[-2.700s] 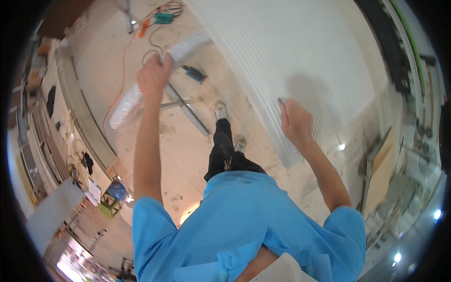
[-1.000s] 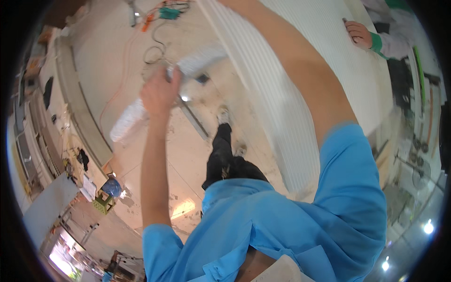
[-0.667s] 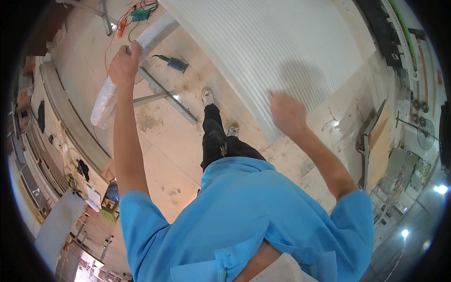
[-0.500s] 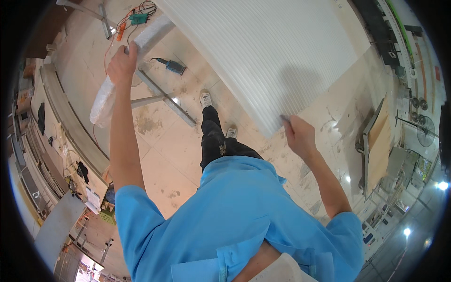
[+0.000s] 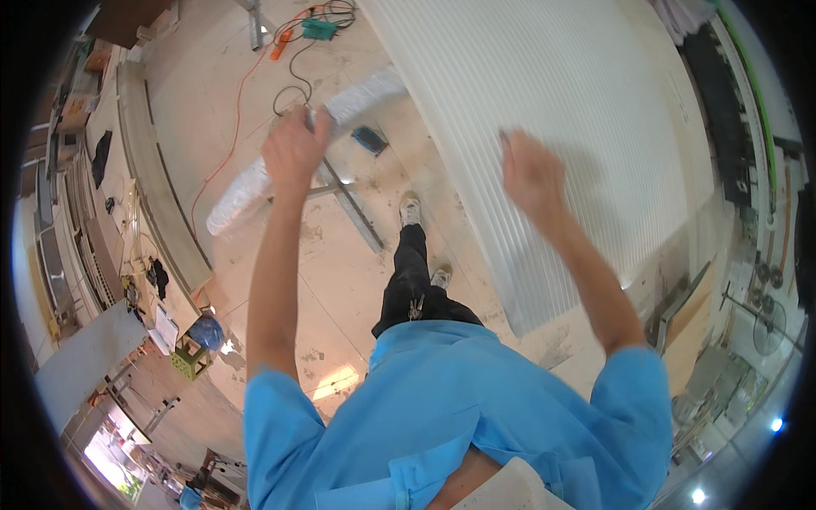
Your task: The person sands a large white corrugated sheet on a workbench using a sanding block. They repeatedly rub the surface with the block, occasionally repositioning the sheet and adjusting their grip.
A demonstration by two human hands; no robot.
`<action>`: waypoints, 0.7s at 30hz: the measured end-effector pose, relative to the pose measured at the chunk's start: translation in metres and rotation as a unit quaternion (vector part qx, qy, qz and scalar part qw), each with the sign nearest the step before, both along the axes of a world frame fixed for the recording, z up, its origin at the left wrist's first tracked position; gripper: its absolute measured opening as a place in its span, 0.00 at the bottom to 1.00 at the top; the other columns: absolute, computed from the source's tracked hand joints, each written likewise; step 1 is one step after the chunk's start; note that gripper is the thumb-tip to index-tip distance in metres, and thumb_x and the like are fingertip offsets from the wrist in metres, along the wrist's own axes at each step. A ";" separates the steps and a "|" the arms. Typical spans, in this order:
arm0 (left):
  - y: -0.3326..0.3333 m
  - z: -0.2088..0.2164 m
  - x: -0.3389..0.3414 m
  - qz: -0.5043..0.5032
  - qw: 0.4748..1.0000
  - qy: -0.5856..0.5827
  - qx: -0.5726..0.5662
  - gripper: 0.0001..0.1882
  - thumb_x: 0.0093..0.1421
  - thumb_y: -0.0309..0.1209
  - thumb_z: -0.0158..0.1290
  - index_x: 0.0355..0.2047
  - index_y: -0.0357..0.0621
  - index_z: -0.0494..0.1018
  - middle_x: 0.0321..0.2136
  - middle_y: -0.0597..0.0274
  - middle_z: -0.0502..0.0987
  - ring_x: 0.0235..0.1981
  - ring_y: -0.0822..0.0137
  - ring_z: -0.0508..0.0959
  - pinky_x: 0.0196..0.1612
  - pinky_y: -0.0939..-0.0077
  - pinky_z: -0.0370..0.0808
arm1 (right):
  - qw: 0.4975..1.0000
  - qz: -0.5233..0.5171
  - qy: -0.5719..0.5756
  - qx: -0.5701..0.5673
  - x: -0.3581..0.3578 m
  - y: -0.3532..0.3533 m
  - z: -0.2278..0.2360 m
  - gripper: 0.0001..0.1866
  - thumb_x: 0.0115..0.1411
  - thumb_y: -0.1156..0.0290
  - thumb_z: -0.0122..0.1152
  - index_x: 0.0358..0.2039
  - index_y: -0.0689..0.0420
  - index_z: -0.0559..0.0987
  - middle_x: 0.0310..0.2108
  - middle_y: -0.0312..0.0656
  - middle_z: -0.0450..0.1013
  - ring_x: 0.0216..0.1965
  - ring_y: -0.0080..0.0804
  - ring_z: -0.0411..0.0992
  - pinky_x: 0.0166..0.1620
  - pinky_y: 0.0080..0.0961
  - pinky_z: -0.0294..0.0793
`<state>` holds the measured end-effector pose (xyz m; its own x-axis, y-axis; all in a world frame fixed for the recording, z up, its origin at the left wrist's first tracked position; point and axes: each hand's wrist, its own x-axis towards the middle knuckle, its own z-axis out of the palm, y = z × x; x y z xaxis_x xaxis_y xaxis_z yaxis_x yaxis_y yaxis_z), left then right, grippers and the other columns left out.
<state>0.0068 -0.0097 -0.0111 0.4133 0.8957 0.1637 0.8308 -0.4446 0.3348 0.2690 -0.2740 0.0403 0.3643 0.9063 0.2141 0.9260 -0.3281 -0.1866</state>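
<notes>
Worn clothing: light-blue shirt (image 5: 501,382) with short sleeves (image 5: 276,404) and an open collar (image 5: 435,463); black trousers (image 5: 401,285) bearing a small metallic item (image 5: 415,308) (too small to identify) in front; pale shoes (image 5: 410,211).

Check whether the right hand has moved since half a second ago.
Yes, up the picture. Against the grey metal bar, the right hand was lower than the bar's near end; now it is clearly higher.
</notes>
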 end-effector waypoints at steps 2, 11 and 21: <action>-0.001 0.000 0.001 -0.008 0.999 -0.031 0.021 0.23 0.64 0.53 0.53 0.34 0.44 0.80 0.27 0.49 0.82 0.30 0.45 0.83 0.35 0.52 0.78 | 1.000 0.004 -0.017 0.005 0.037 0.118 -0.010 0.05 0.62 0.73 0.52 0.35 0.57 0.76 0.27 0.47 0.78 0.30 0.52 0.79 0.34 0.49 0.78; -0.003 -0.004 0.000 -0.005 0.998 -0.053 0.036 0.19 0.62 0.50 0.58 0.31 0.45 0.80 0.24 0.54 0.81 0.25 0.49 0.81 0.30 0.56 0.76 | 0.993 0.054 -0.063 0.089 0.097 0.440 0.004 0.11 0.63 0.75 0.48 0.41 0.65 0.78 0.35 0.62 0.80 0.39 0.58 0.82 0.43 0.53 0.81; 0.003 -0.003 -0.003 0.020 0.997 0.069 -0.001 0.30 0.67 0.62 0.45 0.45 0.51 0.83 0.37 0.51 0.85 0.40 0.45 0.85 0.44 0.53 0.79 | 0.999 0.006 0.005 -0.039 0.002 0.001 0.001 0.03 0.64 0.73 0.52 0.36 0.56 0.74 0.30 0.47 0.78 0.32 0.49 0.79 0.32 0.46 0.77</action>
<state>0.0035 -0.0069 -0.0137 0.3953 0.9123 0.1064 0.8860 -0.4093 0.2177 0.2708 -0.2728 0.0415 0.3554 0.9244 0.1387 0.9280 -0.3312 -0.1705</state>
